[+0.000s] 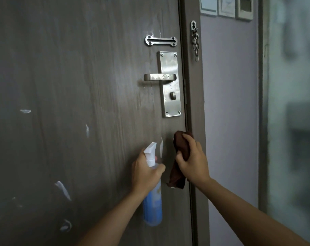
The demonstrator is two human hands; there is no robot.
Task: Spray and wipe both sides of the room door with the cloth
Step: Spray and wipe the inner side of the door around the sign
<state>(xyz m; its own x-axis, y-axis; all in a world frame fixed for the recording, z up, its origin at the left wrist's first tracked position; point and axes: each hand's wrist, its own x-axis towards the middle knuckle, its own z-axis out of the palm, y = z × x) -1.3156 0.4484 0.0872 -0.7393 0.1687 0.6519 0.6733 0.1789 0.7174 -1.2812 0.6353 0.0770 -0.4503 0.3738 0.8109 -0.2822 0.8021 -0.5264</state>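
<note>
Blue liquid-filled plastic spray bottle with white trigger head is gripped by left hand. Brown cloth is clutched by right hand, pressed on grey-brown wooden door below steel lever handle.

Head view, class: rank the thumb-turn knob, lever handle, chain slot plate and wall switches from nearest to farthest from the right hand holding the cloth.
From the right hand:
1. Thumb-turn knob, on the lock plate above the hand.
2. Lever handle, higher, reaching left.
3. Chain slot plate, above the lock plate.
4. Wall switches, top, on the wall right of the frame.
</note>
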